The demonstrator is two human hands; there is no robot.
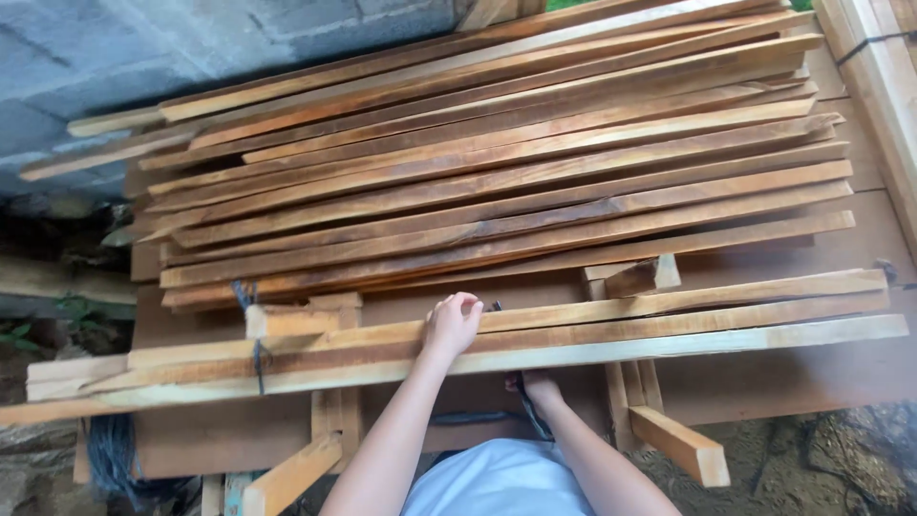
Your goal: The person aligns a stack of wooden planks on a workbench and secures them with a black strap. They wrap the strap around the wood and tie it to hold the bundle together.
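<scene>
Left hand (453, 323) grips rough-sawn slats (611, 334); right hand (540, 387) perhaps holds cord

free: bare board (764, 382) right | blocked: slat pile (497, 182) behind

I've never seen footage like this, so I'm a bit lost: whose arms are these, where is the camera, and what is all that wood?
There is no machine here. The one picture comes from a camera worn on a person's head, looking down at their own two bare hands. The left hand rests closed on top of a small bundle of long wooden slats lying across a brown board table. The right hand sits lower, at the near edge under the slats, touching a dark strap or cord; its grip is partly hidden. A similar dark tie already wraps the bundle further left. Behind lies a much larger pile of reddish slats, and beyond it a grey block wall.
</scene>
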